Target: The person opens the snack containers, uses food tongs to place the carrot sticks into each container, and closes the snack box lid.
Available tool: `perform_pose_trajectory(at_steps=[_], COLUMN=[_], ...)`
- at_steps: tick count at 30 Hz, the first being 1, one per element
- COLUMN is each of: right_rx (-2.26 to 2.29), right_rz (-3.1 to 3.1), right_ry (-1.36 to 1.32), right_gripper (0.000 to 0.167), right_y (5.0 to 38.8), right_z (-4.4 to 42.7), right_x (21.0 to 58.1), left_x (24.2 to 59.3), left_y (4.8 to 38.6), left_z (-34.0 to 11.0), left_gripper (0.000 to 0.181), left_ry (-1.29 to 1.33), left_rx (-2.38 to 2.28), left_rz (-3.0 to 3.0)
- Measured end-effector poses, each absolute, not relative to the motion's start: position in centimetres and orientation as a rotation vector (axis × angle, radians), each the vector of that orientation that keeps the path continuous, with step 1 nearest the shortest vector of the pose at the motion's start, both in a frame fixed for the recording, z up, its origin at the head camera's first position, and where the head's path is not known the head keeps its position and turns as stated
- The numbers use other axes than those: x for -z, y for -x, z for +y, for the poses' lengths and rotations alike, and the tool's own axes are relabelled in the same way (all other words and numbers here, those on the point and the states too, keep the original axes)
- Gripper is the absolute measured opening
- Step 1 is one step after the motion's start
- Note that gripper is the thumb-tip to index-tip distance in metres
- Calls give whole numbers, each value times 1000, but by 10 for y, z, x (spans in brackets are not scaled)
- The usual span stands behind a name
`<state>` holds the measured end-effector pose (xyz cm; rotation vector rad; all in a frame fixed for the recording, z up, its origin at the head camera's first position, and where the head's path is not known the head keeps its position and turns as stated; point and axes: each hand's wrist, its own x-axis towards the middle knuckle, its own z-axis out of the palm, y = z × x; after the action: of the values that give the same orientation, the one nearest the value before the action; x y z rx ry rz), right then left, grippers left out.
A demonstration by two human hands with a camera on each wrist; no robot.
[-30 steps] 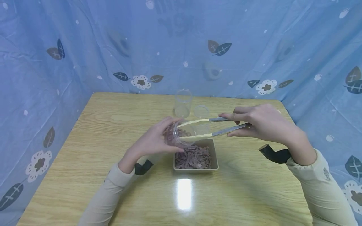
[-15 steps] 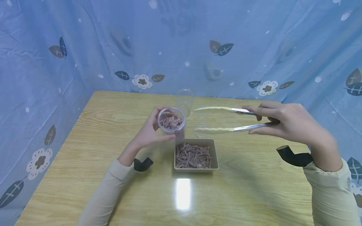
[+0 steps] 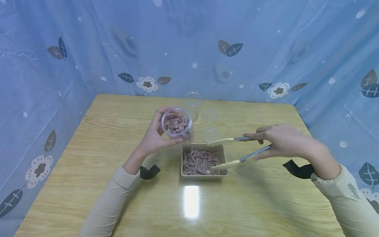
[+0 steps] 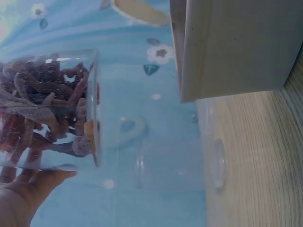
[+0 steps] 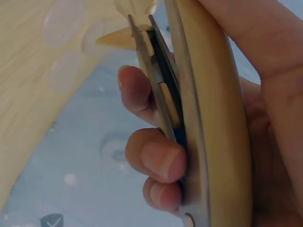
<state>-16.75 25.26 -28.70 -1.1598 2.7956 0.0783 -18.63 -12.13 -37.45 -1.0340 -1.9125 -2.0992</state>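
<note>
My left hand (image 3: 152,138) grips a clear plastic jar (image 3: 186,135) from its left side, its mouth tilted toward me. Purplish-brown dried strips (image 4: 47,104) fill part of the jar. My right hand (image 3: 284,141) holds metal tongs (image 5: 189,118) with cream tips, the arms spread apart. One tong tip (image 3: 226,165) reaches into the beige rectangular box (image 3: 205,176) over the strips (image 3: 198,162) there; the other is near the box's back right rim. Nothing is visible between the tips. The jar is above and behind the box's left side.
Behind the box, a second clear jar (image 3: 193,105) stands near the table's back edge. Two clear round lids (image 3: 210,116) lie to its right, one in front of the other. A blue patterned curtain (image 3: 189,49) hangs behind and beside the wooden table (image 3: 133,204).
The tongs came out of the jar's mouth, pulled to the right, then lowered to the box. The left hand turned the jar's mouth from rightward to facing me.
</note>
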Motion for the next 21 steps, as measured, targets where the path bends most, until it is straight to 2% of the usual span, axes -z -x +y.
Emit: perform_pose_trajectory(at_steps=[10, 21], right_rx=[-165, -426], right_rz=[2686, 2652], right_ry=[1141, 1065], right_gripper=[74, 62], right_y=[173, 166], right_z=[231, 184], right_x=[287, 268], left_x=[375, 376], left_y=[186, 186], left_z=[-121, -122], left_gripper=[86, 84], left_ry=[967, 949], left_rx=[2056, 2014], left_rz=[-2066, -2167])
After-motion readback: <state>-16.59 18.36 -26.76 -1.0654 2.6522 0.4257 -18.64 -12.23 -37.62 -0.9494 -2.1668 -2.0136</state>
